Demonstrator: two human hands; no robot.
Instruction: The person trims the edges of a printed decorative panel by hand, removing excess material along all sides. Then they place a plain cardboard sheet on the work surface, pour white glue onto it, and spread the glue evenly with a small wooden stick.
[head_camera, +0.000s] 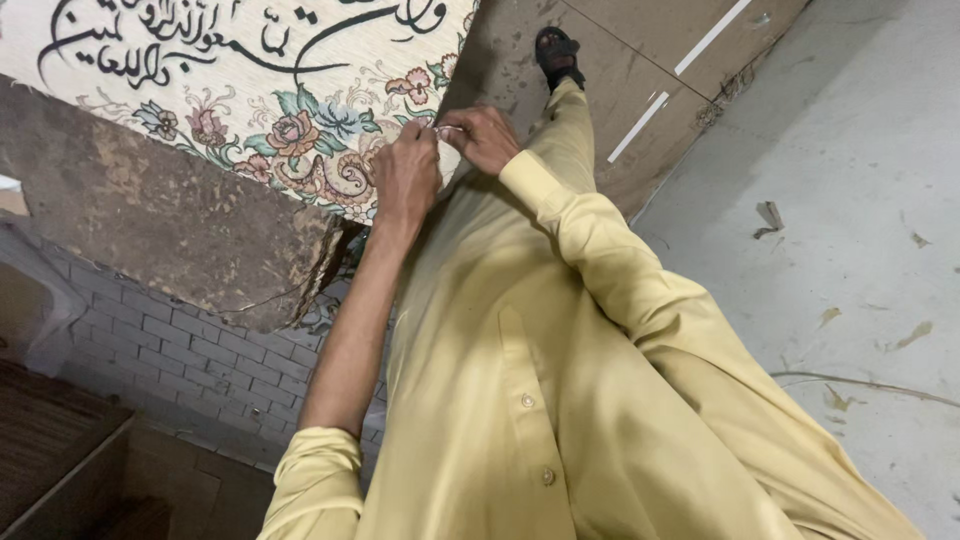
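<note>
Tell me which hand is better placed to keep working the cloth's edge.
Probably the right hand: its fingertips pinch something thin and pale at the floral cloth's edge. The left hand lies knuckles-up beside it on that edge, seemingly steadying it.

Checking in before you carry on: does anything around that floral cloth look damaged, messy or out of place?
The wooden tabletop under the floral cloth looks worn: its corner edge is frayed and splintered. Scraps litter the grey floor. Both hands, left and right, pinch the cloth's edge.
</note>
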